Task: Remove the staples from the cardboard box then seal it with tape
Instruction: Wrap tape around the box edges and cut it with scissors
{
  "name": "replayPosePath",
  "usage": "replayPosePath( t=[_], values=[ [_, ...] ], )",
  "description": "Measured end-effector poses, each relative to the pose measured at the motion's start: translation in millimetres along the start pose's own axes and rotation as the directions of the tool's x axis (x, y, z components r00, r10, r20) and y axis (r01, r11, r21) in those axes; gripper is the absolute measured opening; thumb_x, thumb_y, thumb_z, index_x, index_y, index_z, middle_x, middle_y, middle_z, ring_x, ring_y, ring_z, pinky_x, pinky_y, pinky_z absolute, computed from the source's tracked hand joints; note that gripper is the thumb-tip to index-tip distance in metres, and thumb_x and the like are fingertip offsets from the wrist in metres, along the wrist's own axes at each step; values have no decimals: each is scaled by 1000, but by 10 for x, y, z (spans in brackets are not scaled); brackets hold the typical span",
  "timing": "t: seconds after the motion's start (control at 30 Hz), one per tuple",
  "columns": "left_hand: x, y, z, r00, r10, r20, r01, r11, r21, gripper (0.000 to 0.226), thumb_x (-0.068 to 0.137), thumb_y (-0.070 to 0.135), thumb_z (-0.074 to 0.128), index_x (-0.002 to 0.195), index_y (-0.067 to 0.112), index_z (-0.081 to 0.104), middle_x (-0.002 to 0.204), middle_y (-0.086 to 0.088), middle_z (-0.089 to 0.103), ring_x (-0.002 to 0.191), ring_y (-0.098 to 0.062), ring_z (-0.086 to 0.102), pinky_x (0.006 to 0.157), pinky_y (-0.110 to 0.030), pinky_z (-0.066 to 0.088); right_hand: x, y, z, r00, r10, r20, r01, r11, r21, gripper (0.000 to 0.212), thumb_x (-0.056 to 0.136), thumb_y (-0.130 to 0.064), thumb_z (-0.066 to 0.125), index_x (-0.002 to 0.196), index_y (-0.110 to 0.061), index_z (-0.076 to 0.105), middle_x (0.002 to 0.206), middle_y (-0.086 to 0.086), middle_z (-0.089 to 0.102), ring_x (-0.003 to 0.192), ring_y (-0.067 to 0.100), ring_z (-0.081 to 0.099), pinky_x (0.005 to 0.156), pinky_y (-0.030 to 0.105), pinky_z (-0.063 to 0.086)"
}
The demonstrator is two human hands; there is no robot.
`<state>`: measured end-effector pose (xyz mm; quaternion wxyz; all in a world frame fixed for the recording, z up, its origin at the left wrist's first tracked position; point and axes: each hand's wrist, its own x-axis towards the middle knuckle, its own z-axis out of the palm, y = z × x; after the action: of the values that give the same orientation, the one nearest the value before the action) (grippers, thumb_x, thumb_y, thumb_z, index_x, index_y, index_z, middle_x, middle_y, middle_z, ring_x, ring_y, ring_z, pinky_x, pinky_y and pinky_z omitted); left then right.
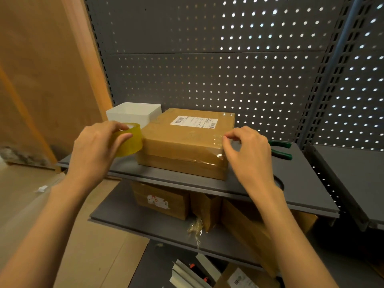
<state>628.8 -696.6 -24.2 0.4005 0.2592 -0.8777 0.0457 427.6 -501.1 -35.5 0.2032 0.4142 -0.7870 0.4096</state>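
1. taping is the step in hand, as i judge it: a clear strip already lies along the near front face of the cardboard box, which sits on the grey shelf straight ahead of both hands.
2. the left hand grips the tape roll, thumb and fingers curled round it, at the box's left near corner, roll touching or just beside the cardboard.
3. the right hand has its fingers curled at the box's right near corner, fingertips on the shiny tape end there; whether it pinches or only presses the film i cannot tell.
4. the box's near edge runs left to right between the two hands, so the next pass likely follows that line; each hand is at its own corner.
5. green-handled pliers lie on the shelf just right of the right hand; a white container stands behind the roll.
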Motion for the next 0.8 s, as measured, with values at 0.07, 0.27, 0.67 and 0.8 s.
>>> replayPosePath(
  t=[0.07,0.27,0.67,0.8],
  values=[
    [28,-182,13,1000,14,-15,-14,1000,10,30,91,29,50,106,8,64,101,-15,67,90,-35,59,78,-43,39,25,-90,72,1000,3,-20,-4,1000,-12,16,91,-20,56,96,-12,69,94,0,65,91,16,58,77,28,45],
    [60,-766,64,997,-72,-20,69,991,-118,35,90,34,46,109,10,63,104,-16,65,92,-35,55,77,-42,40,9,-245,290,997,51,-64,-56,996,-75,15,91,-21,57,96,-13,69,93,-1,65,89,12,57,74,24,43],
    [-134,-1330,720,989,-86,120,117,950,-290,15,87,10,62,101,5,65,101,-16,66,94,-34,56,81,-34,36,-122,-537,636,984,133,-119,-152,973,-171,16,92,-22,56,96,-13,69,93,-1,65,90,13,57,74,20,38],
    [-172,-1370,765,986,-72,151,120,935,-335,14,85,9,64,98,5,65,99,-15,66,94,-34,58,82,-39,40,-155,-524,620,977,122,-175,-151,975,-160,17,92,-20,56,98,-11,68,96,1,66,92,12,57,76,17,36]
  ],
)
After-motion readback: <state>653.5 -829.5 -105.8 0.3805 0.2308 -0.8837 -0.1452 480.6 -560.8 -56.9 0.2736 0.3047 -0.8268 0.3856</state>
